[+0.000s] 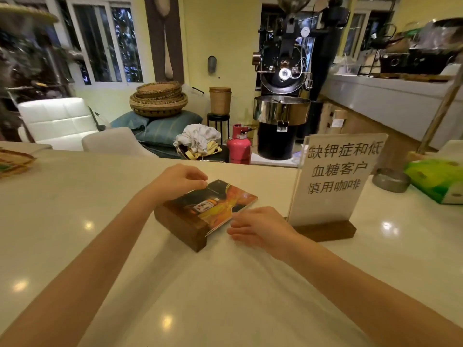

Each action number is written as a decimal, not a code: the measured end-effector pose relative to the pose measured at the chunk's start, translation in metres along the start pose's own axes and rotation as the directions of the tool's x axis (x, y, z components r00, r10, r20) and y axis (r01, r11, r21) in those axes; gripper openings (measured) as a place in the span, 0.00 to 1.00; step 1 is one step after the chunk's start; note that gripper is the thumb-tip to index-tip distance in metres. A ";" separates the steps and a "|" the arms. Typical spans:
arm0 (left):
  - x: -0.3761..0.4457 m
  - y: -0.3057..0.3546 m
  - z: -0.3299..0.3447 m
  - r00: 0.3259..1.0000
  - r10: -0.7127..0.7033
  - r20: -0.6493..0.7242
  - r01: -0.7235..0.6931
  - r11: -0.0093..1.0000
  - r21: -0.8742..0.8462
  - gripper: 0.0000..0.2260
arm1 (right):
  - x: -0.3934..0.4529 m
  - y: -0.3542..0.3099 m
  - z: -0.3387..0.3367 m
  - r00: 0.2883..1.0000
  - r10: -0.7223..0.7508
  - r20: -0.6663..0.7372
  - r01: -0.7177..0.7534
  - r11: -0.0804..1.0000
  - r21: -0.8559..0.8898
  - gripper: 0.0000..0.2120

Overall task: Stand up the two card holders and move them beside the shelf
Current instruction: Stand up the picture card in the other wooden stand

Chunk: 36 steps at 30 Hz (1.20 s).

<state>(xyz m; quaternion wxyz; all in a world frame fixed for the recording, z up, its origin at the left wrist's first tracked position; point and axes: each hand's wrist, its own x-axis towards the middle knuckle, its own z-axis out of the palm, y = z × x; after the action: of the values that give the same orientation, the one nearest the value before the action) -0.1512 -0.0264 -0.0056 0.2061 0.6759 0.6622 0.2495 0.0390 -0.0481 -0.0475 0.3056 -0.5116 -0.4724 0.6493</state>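
Two card holders are on the white counter [225,284]. One with an orange and dark picture card [218,204] lies tipped on its back, its dark wooden base [183,226] toward me. My left hand [178,181] pinches the card's far upper-left edge. My right hand [260,227] rests flat on the counter, fingers touching the card's near right edge. The other holder stands upright to the right: a clear panel with a white printed sign [335,179] in a wooden base [325,230].
A grey round ashtray [390,180] and a green tissue pack [436,179] lie at the right of the counter. Woven trays [13,161] sit at the left edge. Beyond the counter stand a coffee roaster [283,106] and a red gas bottle [239,145].
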 end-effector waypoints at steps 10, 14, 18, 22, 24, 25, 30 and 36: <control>0.022 -0.037 -0.001 0.973 -0.220 0.068 0.219 0.975 0.018 0.15 | 0.026 0.002 0.023 0.986 0.148 0.077 -0.164 0.949 0.268 0.03; 0.026 -0.045 0.001 0.963 -0.257 0.080 0.257 0.966 0.011 0.13 | 0.033 0.009 0.031 0.994 0.112 0.013 -0.111 0.952 0.286 0.10; 0.027 -0.047 0.002 0.959 -0.267 0.099 0.272 0.962 -0.036 0.14 | 0.034 0.012 0.033 0.995 0.093 -0.030 -0.081 0.955 0.286 0.05; 0.028 -0.046 0.003 0.957 -0.269 0.107 0.278 0.957 -0.088 0.15 | 0.031 0.009 0.029 0.996 0.045 -0.081 -0.026 0.975 0.222 0.09; 0.028 -0.045 0.003 0.959 -0.266 0.097 0.277 0.953 -0.124 0.15 | 0.029 0.006 0.026 0.993 -0.004 -0.117 0.025 0.984 0.174 0.10; 0.029 -0.044 0.002 0.961 -0.259 0.095 0.271 0.951 -0.148 0.15 | 0.028 0.004 0.024 0.991 -0.036 -0.130 0.057 0.986 0.156 0.11; 0.025 -0.044 -0.001 0.978 -0.192 0.080 0.206 0.946 -0.249 0.18 | 0.022 0.000 0.015 0.948 -0.278 -0.155 0.267 0.960 -0.087 0.10; 0.019 -0.036 -0.004 0.997 -0.049 0.065 0.070 0.916 -0.394 0.17 | 0.011 -0.004 0.007 0.840 -0.529 -0.123 0.476 0.827 -0.300 0.10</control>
<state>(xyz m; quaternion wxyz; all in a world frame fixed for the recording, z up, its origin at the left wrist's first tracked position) -0.1823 -0.0066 -0.0232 0.3638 0.6062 0.6124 0.3537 0.0285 -0.0389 -0.0478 0.4434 -0.4666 -0.6375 0.4233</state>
